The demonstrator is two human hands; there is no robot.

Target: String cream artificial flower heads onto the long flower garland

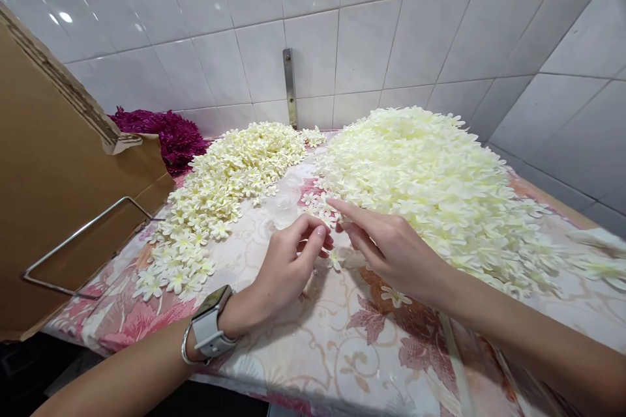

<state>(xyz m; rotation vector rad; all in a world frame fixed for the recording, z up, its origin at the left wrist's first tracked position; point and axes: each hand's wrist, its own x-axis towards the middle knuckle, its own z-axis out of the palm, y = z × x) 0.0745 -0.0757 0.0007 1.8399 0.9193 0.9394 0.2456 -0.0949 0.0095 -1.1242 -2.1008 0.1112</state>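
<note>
We saw the curled left hand [291, 254] and pointing right hand [391, 247] in front of the large flower heap [420, 169], the smaller heap [239, 172] to its left, and could not tell whether either grip held anything.

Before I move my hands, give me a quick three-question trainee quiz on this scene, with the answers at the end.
1. Which hand has the watch at its wrist?
2. True or false: the purple heap lies to the left of the larger pale flower heap.
3. What is the metal strip fixed to? a) the cardboard; b) the tiled wall; c) the patterned cloth.

Key:
1. The left hand.
2. True.
3. b.
</note>
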